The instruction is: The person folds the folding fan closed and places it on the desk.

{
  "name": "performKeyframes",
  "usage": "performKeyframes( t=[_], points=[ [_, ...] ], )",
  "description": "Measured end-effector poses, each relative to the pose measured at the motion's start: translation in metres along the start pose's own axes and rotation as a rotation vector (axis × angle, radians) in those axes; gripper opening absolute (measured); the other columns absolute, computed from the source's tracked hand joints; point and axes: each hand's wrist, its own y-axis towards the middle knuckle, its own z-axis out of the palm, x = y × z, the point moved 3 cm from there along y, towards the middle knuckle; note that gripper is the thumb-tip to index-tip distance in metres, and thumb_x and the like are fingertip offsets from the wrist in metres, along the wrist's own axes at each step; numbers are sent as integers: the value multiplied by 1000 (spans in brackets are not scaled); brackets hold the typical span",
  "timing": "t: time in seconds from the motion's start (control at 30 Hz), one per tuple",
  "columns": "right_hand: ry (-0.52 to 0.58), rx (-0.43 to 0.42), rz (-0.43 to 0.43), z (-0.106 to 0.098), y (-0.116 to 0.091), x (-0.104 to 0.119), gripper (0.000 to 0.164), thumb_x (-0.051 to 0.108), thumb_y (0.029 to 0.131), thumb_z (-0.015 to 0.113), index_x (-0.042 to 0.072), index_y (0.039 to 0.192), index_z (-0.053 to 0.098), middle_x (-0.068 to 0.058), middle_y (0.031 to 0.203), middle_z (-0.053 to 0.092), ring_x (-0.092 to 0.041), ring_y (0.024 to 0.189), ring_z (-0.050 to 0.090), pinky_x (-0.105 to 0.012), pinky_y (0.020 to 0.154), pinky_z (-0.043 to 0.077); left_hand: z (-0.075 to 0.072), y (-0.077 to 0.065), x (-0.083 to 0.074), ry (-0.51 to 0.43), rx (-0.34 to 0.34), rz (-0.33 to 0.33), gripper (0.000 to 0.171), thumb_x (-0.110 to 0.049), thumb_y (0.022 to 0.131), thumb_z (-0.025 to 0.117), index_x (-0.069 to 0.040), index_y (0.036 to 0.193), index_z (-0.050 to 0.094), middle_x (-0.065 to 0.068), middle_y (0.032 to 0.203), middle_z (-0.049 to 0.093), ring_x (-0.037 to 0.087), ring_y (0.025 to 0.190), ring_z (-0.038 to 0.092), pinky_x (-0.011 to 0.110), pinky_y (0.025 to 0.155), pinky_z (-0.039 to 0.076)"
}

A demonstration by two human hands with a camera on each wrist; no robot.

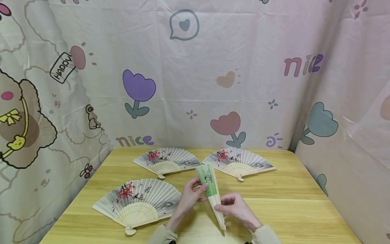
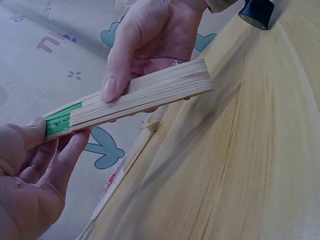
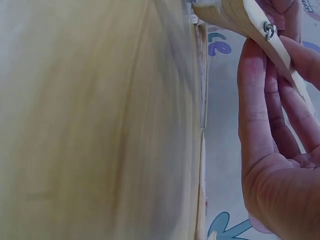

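Note:
A green folding fan with pale wooden ribs is held above the table, its leaves mostly folded together. My left hand pinches it at the green paper part, thumb on the near face. Lower down, my right hand grips the bare ribs between thumb and fingers. In the left wrist view the stacked ribs lie tightly side by side, with the right thumb pressing on them. The right wrist view shows a metal rivet ring at the fan's narrow end.
Three spread fans with red blossoms lie on the wooden table: a near-left fan, a back-left fan and a back-right fan. A printed cloth hangs behind and along both sides.

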Motion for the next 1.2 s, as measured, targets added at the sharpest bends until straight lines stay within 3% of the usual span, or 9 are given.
performKeyframes(
  t=[0.23, 0.77, 1.0, 1.1, 1.2],
  points=[
    [-48, 4, -18, 1, 0, 0, 29, 10, 88, 75, -15, 101, 69, 11, 78, 69, -1, 69, 61, -16, 60, 61, -1, 0, 1, 12, 0, -13, 42, -13, 95, 70, 12, 126, 55, 6, 105, 65, 21, 91, 72, 34, 75, 69],
    [-42, 50, -59, 3, -3, 1, 26, 6, 89, 73, -18, 93, 69, 11, 72, 68, 0, 63, 60, -14, 57, 60, 0, -2, 1, 43, 3, -13, 42, -17, 96, 69, 10, 127, 57, 14, 115, 63, 23, 93, 72, 31, 71, 69],
    [-50, 63, -59, 4, -3, 1, 26, 6, 90, 72, -19, 92, 68, 12, 72, 66, 0, 63, 59, -14, 57, 60, 1, -1, 2, 21, -5, -2, 40, -15, 98, 67, 12, 126, 57, 16, 113, 69, 15, 91, 72, 36, 82, 68],
    [-50, 78, -69, 4, -3, 1, 24, 6, 90, 72, -18, 92, 69, 9, 73, 67, 0, 63, 61, -18, 58, 63, 1, 0, 1, 8, -9, 0, 41, -15, 98, 66, 12, 128, 57, 21, 115, 72, 12, 90, 72, 36, 85, 68],
    [-58, 90, -80, 4, -3, 1, 23, 5, 90, 72, -18, 91, 69, -2, 75, 71, -2, 63, 62, -21, 59, 65, 0, 0, 0, 14, -23, 0, 42, -15, 98, 67, 11, 129, 56, 22, 115, 73, 10, 86, 72, 31, 80, 68]
  ],
)
